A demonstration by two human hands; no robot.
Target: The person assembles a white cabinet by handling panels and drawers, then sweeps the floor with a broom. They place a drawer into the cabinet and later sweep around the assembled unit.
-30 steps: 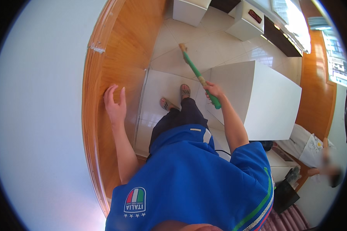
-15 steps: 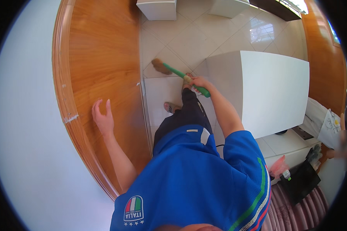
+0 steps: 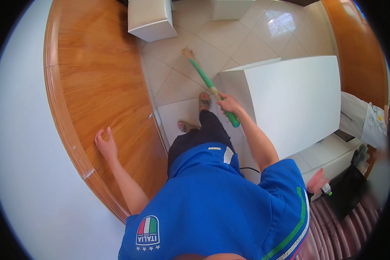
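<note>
My right hand (image 3: 230,104) is closed round the green handle of a broom (image 3: 200,73). The broom's handle slants away to the far left, and a small brown head is at its far end over the tiled floor. Whether the bristles touch the tiles I cannot tell. My left hand (image 3: 106,145) holds nothing, its fingers apart and slightly curled. It is in front of the orange-brown wooden panel (image 3: 99,82) on the left; I cannot tell whether it touches the wood.
A large white box-like piece of furniture (image 3: 294,99) stands close on the right. Farther off are a white block-shaped unit (image 3: 149,17) and another white piece (image 3: 232,9). At the lower right are a pink bag (image 3: 317,180), a small bottle (image 3: 327,189) and ribbed mauve fabric (image 3: 329,234).
The broom has swung, its head moving farther away and slightly right, its handle now steeper. My right hand has shifted a little nearer and right. My left hand stays open.
</note>
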